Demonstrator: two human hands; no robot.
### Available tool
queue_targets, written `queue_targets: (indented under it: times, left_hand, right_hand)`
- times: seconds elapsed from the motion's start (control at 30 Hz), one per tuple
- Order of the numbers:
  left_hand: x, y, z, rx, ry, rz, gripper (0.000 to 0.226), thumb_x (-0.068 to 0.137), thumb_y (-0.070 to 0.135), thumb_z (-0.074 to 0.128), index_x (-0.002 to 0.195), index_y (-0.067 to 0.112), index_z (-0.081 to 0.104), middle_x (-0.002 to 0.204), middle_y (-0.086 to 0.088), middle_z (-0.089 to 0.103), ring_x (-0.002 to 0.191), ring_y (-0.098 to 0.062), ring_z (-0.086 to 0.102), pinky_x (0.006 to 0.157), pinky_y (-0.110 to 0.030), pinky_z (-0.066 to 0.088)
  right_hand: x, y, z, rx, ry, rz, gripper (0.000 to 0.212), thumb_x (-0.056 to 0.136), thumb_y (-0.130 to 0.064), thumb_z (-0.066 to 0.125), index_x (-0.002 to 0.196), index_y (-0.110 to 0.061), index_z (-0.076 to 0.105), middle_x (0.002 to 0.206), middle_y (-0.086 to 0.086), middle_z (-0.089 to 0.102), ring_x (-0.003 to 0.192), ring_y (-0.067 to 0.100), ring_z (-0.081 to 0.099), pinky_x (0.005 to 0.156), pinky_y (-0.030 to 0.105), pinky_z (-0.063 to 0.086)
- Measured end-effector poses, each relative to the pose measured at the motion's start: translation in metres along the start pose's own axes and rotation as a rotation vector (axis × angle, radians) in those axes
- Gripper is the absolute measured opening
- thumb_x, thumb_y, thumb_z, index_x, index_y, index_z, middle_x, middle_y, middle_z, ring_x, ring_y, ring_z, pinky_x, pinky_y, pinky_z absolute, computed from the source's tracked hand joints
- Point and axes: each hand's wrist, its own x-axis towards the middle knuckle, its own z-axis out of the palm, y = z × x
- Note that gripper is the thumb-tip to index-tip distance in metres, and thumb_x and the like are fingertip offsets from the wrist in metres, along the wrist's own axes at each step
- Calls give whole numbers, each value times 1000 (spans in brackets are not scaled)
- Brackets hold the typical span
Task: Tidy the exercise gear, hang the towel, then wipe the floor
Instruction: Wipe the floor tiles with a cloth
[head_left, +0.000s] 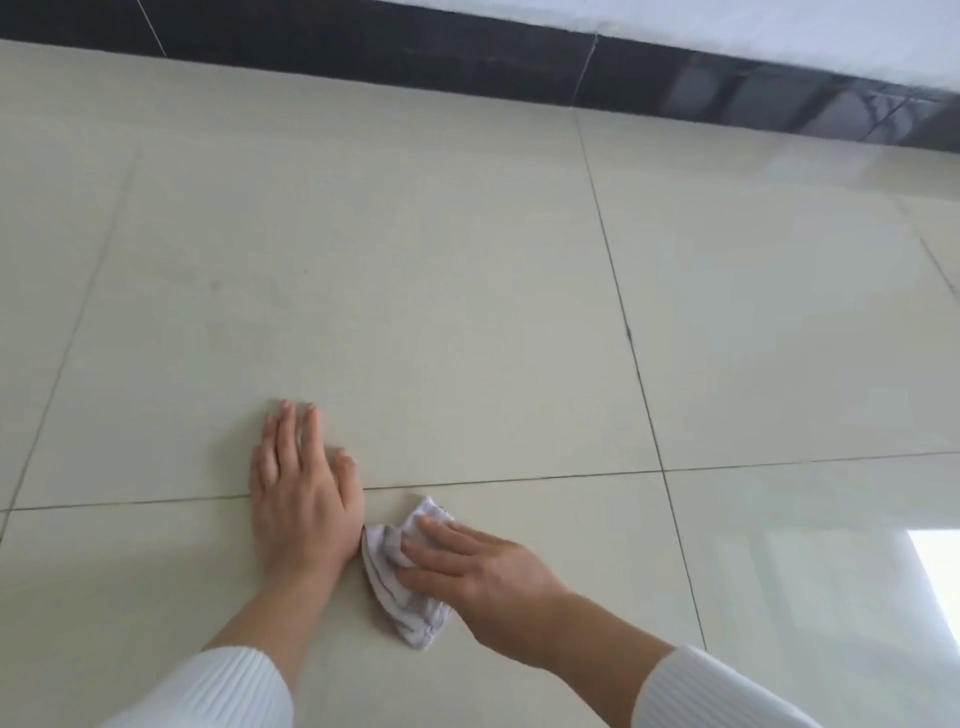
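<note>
The pale cream square floor tiles are seen to be smooth and glossy, with bright light mirrored at the right. The black skirting strip is polished and reflective. The small white purple-striped cloth is soft and crumpled. The white sleeves are made of ribbed knit.

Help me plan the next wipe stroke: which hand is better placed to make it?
Right. The right hand presses the cloth on the floor; the left hand lies flat on bare tile beside it, probably bracing.
</note>
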Motion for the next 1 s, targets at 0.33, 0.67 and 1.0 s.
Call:
queue_targets:
  times: [0.33,0.67,1.0]
  left_hand:
    - [-1,4,3,4,-21,-49,59,92,34,25,143,6,37,151,-14,34,142,-29,26,115,-45,24]
    - [-2,-3,3,18,-33,-40,60,91,33,27,143,5,37,153,-14,32,143,-24,26,116,-41,21]
    - [102,14,17,102,3,-18,64,89,37,21,143,5,36,152,-20,30,141,-33,26,117,-44,19]
  right_hand:
    - [-10,166,-83,-16,184,894,66,91,6,39,148,-25,33,157,-8,23,141,22,31,102,39,42]
    - [71,103,-42,-74,65,72,66,65,4,71,128,-12,59,136,9,56,124,35,53,85,45,55]
    - [16,219,-84,-12,340,448,70,76,17,50,135,-21,54,144,-6,43,133,17,42,103,34,45]
